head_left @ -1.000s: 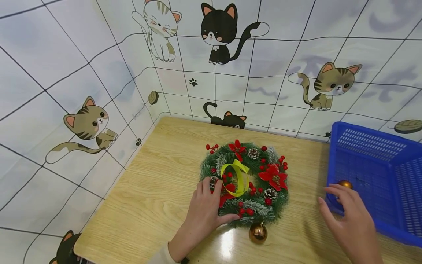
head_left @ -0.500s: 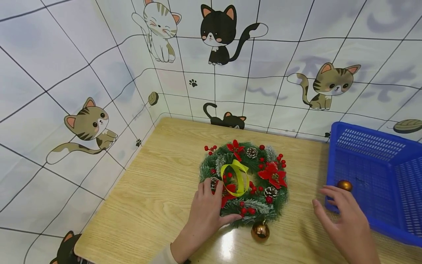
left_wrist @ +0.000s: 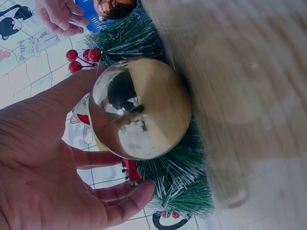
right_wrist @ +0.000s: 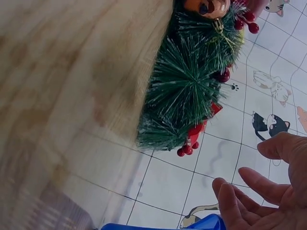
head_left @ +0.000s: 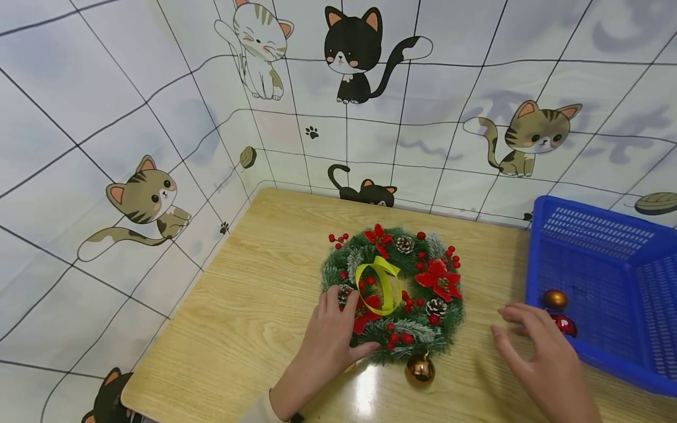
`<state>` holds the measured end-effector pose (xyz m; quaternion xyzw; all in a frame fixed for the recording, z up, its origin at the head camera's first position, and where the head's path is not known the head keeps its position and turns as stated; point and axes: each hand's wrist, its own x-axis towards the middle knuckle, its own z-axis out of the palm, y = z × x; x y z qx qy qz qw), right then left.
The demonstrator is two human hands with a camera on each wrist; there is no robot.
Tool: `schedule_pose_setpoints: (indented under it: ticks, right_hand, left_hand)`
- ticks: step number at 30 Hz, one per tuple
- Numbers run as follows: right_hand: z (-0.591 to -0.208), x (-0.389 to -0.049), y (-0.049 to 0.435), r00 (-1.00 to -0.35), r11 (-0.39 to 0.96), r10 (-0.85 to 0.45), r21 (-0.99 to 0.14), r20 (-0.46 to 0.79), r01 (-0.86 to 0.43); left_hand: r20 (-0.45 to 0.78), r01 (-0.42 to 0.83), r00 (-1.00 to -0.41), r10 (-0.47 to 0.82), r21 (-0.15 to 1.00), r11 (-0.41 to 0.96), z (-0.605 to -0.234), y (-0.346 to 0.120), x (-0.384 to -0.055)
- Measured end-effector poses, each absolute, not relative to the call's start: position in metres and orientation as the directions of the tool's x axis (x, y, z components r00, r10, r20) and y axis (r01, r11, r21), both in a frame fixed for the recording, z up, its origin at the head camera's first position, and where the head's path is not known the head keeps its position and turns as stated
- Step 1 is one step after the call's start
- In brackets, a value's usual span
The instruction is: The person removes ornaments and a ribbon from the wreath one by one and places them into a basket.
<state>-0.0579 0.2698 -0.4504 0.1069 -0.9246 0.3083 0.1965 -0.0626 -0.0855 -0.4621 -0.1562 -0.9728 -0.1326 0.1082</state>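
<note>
Resting on the lower left part of the wreath [head_left: 418,330], the left hand [head_left: 327,336] has its fingers loosely bent, not clenched; in the left wrist view a gold ball [left_wrist: 141,108] is close to its thumb. The wreath lies flat on the table [head_left: 254,264], a yellow ribbon loop [head_left: 386,288] at its middle. If the left hand presses unevenly, the wreath could, I think, slide or turn. At its near edge is a copper ball [head_left: 420,371]; being round, it may roll from a push and pull at the wreath. Further right, the right hand [head_left: 546,365] is released, nothing between its fingers, just beside the blue basket [head_left: 530,258]. Inside the basket are an orange ball [head_left: 555,299] and a red ball [head_left: 565,325]; a careless knock could, I judge, set them rolling.
</note>
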Motion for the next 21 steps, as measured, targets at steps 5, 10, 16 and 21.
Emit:
schedule_pose_setpoints:
  ticks: [5,10,16,21]
  right_hand:
    - [-0.4541,-0.0575,0.2664,-0.911,0.799,-0.102,-0.512,0.399,-0.314]
    - [-0.4563,-0.0567,0.2657,-0.929,0.808,-0.133,-0.504,0.346,-0.303]
    - [-0.4588,-0.0586,0.2634,-0.945,0.804,-0.172,-0.514,0.278,-0.298]
    - [-0.4607,-0.0573,0.2605,-0.962,0.803,-0.194,-0.533,0.193,-0.269]
  left_hand:
    - [0.231,0.336,-0.932,0.279,0.259,0.906,-0.4619,-0.0859,-0.0638]
    - [0.259,0.351,-0.922,0.288,0.242,0.905,-0.4622,-0.0855,-0.0629]
    - [0.294,0.357,-0.912,0.287,0.224,0.907,-0.4632,-0.0848,-0.0627]
    - [0.31,0.352,-0.909,0.279,0.212,0.912,-0.4639,-0.0843,-0.0638]
